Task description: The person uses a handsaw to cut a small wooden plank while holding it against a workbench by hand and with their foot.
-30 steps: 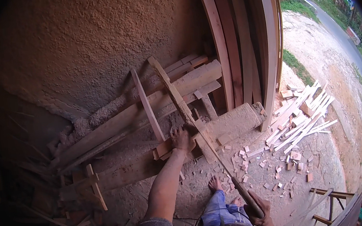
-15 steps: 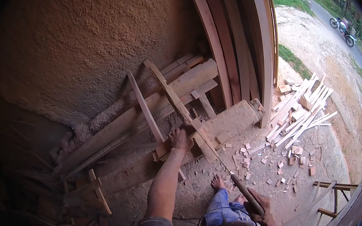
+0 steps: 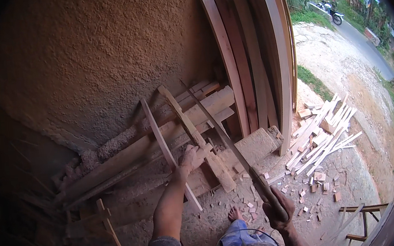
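My right hand [image 3: 279,206] is wrapped round the long brown handle of a handsaw [image 3: 225,137]. Its narrow dark blade slants up and away to a thin tip, beside and over a wooden board [image 3: 176,106]. That board lies across two thick beams, its near end [image 3: 221,174] jutting toward me. Bent over a short wooden piece [image 3: 204,151] that crosses the board, the fingers of my left hand [image 3: 192,158] are closed on it. A slim wooden strip [image 3: 159,131] slants across the beams just left of that hand. Whether the blade touches wood I cannot tell.
The near beam [image 3: 257,144] is dusty. Tall curved planks [image 3: 243,60] lean on the rough wall [image 3: 104,60]. Pale offcut sticks [image 3: 325,131] and small blocks [image 3: 321,176] litter the ground at right. My bare foot [image 3: 235,213] is near the beam. A motorcycle [image 3: 334,15] is on the road.
The handsaw has swung up and right, away from the board's near end. My left hand has shifted slightly left, onto the short crosspiece. The distant motorcycle has moved farther up the road.
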`<action>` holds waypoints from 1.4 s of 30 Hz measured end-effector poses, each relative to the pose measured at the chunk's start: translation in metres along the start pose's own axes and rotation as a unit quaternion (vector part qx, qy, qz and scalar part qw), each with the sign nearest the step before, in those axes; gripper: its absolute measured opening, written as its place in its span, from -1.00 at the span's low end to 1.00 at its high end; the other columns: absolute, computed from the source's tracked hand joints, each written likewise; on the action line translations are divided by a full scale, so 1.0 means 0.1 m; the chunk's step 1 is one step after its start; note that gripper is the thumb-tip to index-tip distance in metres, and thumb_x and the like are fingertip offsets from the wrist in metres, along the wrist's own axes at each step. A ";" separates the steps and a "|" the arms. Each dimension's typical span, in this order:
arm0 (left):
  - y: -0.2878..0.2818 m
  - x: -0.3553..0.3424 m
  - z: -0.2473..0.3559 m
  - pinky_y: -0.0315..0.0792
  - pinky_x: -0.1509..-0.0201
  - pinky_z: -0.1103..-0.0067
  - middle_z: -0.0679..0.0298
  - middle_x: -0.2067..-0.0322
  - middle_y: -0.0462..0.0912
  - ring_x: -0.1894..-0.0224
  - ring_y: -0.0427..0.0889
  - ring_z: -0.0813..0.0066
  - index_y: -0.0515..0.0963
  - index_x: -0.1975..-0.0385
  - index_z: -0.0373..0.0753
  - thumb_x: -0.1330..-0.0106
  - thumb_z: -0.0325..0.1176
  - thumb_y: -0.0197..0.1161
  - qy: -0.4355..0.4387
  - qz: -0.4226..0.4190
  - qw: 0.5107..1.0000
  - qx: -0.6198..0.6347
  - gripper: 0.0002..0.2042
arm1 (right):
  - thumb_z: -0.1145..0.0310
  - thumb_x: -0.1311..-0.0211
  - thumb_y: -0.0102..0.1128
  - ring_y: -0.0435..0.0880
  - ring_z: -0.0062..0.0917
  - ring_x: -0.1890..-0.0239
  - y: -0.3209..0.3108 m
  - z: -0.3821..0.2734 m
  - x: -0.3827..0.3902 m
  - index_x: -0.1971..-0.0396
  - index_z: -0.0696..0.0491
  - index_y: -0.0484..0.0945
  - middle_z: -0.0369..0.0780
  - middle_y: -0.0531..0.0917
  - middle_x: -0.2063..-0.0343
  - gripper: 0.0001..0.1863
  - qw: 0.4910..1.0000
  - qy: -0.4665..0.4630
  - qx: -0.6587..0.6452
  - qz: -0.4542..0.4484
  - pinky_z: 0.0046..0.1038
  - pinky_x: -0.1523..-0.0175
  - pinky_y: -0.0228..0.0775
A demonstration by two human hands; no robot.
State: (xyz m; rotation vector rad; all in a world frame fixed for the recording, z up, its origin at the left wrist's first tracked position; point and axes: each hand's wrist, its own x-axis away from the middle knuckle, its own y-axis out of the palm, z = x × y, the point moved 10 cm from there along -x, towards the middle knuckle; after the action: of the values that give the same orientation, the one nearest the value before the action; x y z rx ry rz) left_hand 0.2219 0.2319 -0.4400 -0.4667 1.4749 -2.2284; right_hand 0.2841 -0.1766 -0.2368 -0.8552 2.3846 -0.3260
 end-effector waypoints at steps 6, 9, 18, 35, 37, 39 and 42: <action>-0.13 -0.14 0.16 0.49 0.06 0.25 -0.06 0.26 0.61 0.12 0.61 -0.04 0.52 0.11 -0.34 -0.12 -0.16 0.37 -0.025 0.157 0.976 0.146 -0.57 | 0.38 -0.10 0.37 0.72 -0.44 0.19 -0.08 0.54 0.32 -0.15 0.21 0.45 -0.03 0.70 0.17 -0.41 0.983 0.172 -0.063 0.022 -0.46 0.09 0.52; -0.08 -0.12 0.22 0.49 0.23 0.23 -0.08 0.33 0.65 0.22 0.66 -0.09 0.56 0.20 -0.36 -0.23 -0.05 0.27 -0.069 0.166 0.966 0.187 -0.58 | 0.38 -0.13 0.34 0.68 -0.49 0.11 -0.07 0.68 0.49 -0.18 0.22 0.42 -0.04 0.68 0.11 -0.41 0.970 0.232 -0.069 0.020 -0.48 0.02 0.49; -0.13 -0.17 0.09 0.53 0.22 0.28 0.05 0.21 0.70 0.24 0.68 0.01 0.40 -0.16 -0.18 -0.32 -0.07 0.19 -0.126 0.082 0.988 0.019 -0.52 | 0.35 -0.15 0.35 0.60 -0.60 0.21 0.19 0.90 0.53 -0.21 0.20 0.41 -0.14 0.65 0.13 -0.38 0.953 0.276 -0.126 0.023 -0.54 0.14 0.43; -0.12 0.07 0.61 0.32 -0.26 0.29 0.22 -0.18 0.42 -0.18 0.42 0.10 0.38 -0.25 -0.06 -0.06 -0.11 0.41 0.034 0.034 0.998 0.032 -0.31 | 0.38 -0.13 0.36 0.63 -0.46 -0.01 0.22 0.73 0.25 -0.21 0.19 0.41 -0.07 0.65 0.02 -0.39 0.951 0.299 -0.079 0.002 -0.46 -0.09 0.44; -0.20 0.18 0.52 0.31 -0.26 0.26 0.25 -0.20 0.39 -0.19 0.40 0.08 0.33 -0.27 -0.06 -0.02 -0.11 0.42 -0.004 0.046 0.999 -0.003 -0.26 | 0.37 -0.13 0.36 0.65 -0.47 0.03 0.30 0.66 0.22 -0.20 0.19 0.42 -0.06 0.66 0.05 -0.38 0.939 0.330 -0.095 -0.019 -0.46 -0.05 0.46; -0.03 0.21 0.27 0.30 -0.24 0.23 0.25 -0.17 0.40 -0.18 0.38 0.08 0.30 -0.27 -0.06 0.02 -0.11 0.42 -0.012 0.066 0.997 0.039 -0.23 | 0.37 -0.12 0.36 0.68 -0.47 0.08 0.38 0.66 0.19 -0.20 0.18 0.42 -0.05 0.68 0.08 -0.38 0.951 0.298 -0.078 -0.036 -0.46 0.00 0.49; 0.14 0.16 0.27 0.31 -0.21 0.21 0.22 -0.12 0.43 -0.14 0.39 0.11 0.36 -0.19 -0.07 0.04 -0.15 0.40 0.024 0.064 0.994 0.089 -0.31 | 0.28 -0.20 0.32 0.57 -0.69 0.43 0.42 0.49 0.07 -0.18 0.21 0.45 -0.24 0.66 0.30 -0.43 0.977 0.209 -0.044 -0.023 -0.59 0.37 0.44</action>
State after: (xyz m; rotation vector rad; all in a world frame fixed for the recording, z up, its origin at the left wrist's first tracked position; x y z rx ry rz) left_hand 0.2236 0.1975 -0.4416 -0.2572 1.2749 -2.2569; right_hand 0.2880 -0.1509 -0.2962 -0.9591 2.7872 -0.4592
